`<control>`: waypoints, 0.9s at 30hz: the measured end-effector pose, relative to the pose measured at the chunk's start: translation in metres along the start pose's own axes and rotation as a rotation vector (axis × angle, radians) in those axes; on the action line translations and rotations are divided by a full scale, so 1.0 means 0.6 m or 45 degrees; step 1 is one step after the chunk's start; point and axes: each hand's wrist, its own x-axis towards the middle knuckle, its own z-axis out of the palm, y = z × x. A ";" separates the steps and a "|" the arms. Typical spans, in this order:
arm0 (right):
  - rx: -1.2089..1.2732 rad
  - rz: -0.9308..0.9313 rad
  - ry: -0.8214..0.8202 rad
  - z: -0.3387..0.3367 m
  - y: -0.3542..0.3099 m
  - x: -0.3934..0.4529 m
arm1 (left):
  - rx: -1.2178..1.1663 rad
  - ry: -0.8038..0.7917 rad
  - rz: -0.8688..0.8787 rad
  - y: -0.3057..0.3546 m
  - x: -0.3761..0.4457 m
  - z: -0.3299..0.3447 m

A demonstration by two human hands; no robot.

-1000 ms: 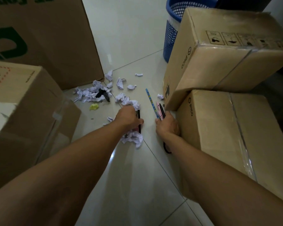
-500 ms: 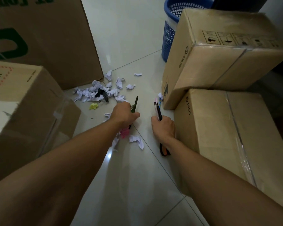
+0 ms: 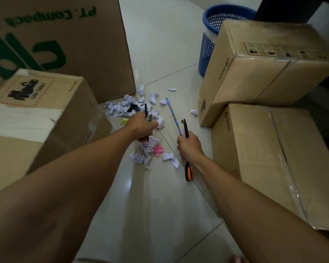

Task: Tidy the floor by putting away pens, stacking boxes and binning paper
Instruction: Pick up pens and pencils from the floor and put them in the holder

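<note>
My left hand (image 3: 142, 126) grips a black pen (image 3: 146, 111) that sticks up out of the fist, over the crumpled paper (image 3: 122, 108) scattered on the tiled floor. My right hand (image 3: 188, 147) holds a bundle of pens: a blue patterned one (image 3: 171, 112), a pink one and a black one (image 3: 186, 127), with an orange-and-black end (image 3: 188, 172) poking out below the fist. More white paper scraps (image 3: 139, 158) and a pink scrap (image 3: 158, 150) lie between my hands. A blue mesh bin (image 3: 207, 48) stands at the back.
A large printed cardboard box (image 3: 65, 44) stands at the back left with a smaller box (image 3: 36, 118) in front of it. On the right, one taped carton (image 3: 264, 63) leans on another (image 3: 273, 158). A yellow scrap (image 3: 124, 121) lies by the left box.
Both hands have lifted from the floor with pens in them. The left hand picked up the black pen; the paper and pink scrap beneath it now show.
</note>
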 end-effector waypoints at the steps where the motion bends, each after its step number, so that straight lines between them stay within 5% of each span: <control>1: -0.010 -0.021 -0.004 0.006 -0.002 0.000 | 0.026 -0.005 -0.006 -0.003 -0.004 -0.008; 10: 0.191 -0.029 -0.115 0.044 -0.012 -0.027 | -0.026 -0.060 -0.171 -0.030 -0.043 -0.067; 20: 0.385 0.249 -0.920 0.039 -0.059 -0.059 | -0.829 0.055 -0.094 0.012 -0.048 -0.076; 27: 0.236 0.254 -1.123 0.019 -0.061 -0.074 | -0.689 0.164 -0.031 0.016 -0.057 -0.076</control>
